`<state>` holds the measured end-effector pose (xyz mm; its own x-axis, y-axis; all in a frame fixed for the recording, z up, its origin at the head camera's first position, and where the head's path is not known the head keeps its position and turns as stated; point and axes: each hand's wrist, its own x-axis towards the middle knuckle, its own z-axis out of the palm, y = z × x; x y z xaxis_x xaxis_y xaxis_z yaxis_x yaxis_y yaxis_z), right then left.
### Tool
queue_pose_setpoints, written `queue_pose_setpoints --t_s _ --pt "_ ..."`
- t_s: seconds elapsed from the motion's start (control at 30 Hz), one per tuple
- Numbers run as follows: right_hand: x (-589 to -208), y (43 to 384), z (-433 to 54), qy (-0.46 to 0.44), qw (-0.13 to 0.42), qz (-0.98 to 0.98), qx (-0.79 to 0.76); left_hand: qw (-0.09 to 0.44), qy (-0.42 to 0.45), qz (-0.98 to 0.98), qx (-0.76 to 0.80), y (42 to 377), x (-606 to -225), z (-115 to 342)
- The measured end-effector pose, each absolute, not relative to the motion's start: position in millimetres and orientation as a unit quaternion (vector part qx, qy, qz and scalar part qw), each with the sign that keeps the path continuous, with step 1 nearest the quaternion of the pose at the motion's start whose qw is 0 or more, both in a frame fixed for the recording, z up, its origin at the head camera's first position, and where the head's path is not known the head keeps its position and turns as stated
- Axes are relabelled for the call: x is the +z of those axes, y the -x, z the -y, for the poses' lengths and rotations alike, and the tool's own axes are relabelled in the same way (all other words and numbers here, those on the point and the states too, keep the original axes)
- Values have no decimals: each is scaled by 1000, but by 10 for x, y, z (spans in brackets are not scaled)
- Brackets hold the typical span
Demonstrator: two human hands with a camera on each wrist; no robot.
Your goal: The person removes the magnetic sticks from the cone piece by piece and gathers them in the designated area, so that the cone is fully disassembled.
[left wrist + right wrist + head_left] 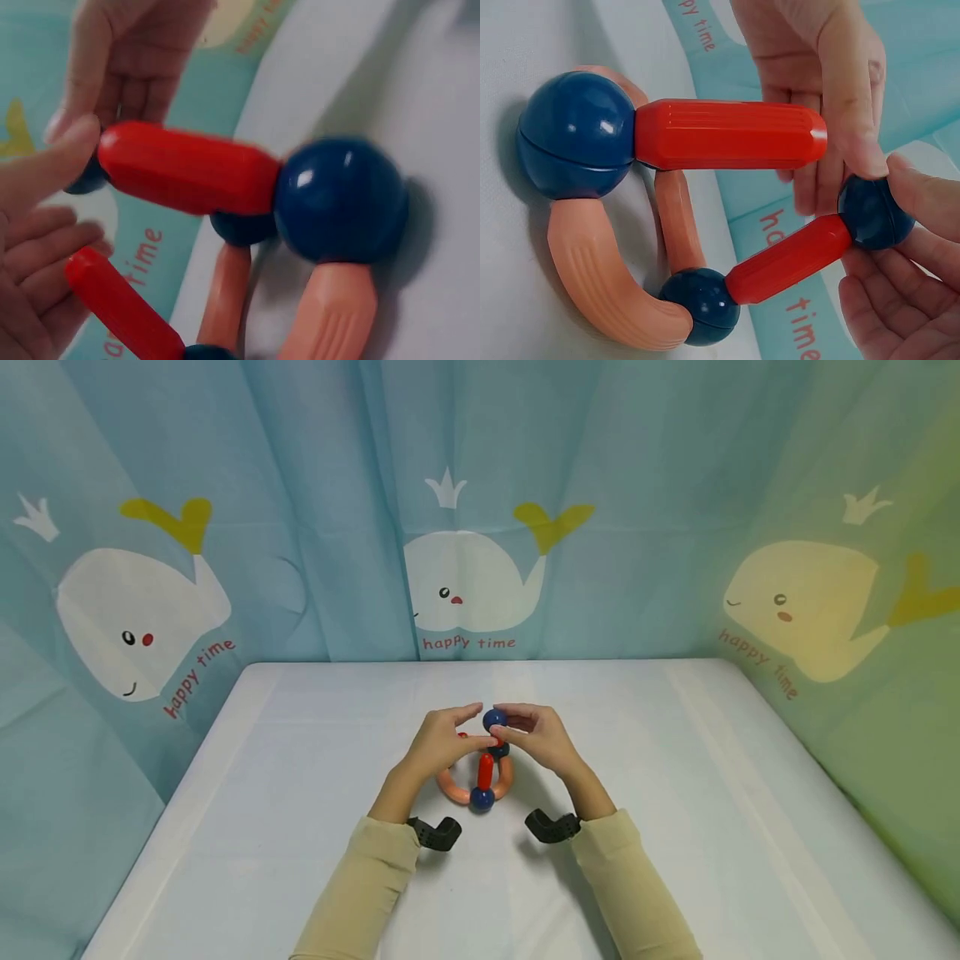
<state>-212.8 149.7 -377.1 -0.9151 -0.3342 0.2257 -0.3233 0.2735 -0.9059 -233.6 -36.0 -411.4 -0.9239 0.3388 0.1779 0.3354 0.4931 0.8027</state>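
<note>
A figure of dark blue balls, red rods and curved orange rods stands on the table. My right hand pinches the top blue ball between thumb and fingers. That ball sits on the end of a slanting red rod, whose lower end meets another blue ball. My left hand reaches in from the other side, its thumb tip against the top ball and its other fingers extended apart from it. Nearer to me, another red rod rises from the front blue ball, its upper end bare.
Curved orange rods join the balls in a ring low on the white table. Another red end shows beside the left hand, mostly hidden. Black wrist mounts hang below both wrists. A blue whale-print curtain stands behind the table.
</note>
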Motion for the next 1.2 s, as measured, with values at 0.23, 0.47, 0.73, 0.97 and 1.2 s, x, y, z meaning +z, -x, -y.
queue_pose_setpoints --t_s 0.23,0.47,0.73,0.97,1.2 --pt "-3784 2136 -1476 205 11 -789 -579 -3 -233 -864 447 2456 -4204 279" --pt "-3828 2123 -1466 197 8 -788 -583 -55 -234 -870 430 2440 -4268 234" --pt "-3822 2099 -1479 189 10 -786 -588 -59 -231 -860 451 2429 -4298 205" --pt "-3875 2205 -1546 141 26 -771 -620 -35 -224 -865 448 2444 -4258 189" --pt "-3941 2373 -1635 134 -10 -784 -606 -18 -213 -867 451 2454 -4235 182"
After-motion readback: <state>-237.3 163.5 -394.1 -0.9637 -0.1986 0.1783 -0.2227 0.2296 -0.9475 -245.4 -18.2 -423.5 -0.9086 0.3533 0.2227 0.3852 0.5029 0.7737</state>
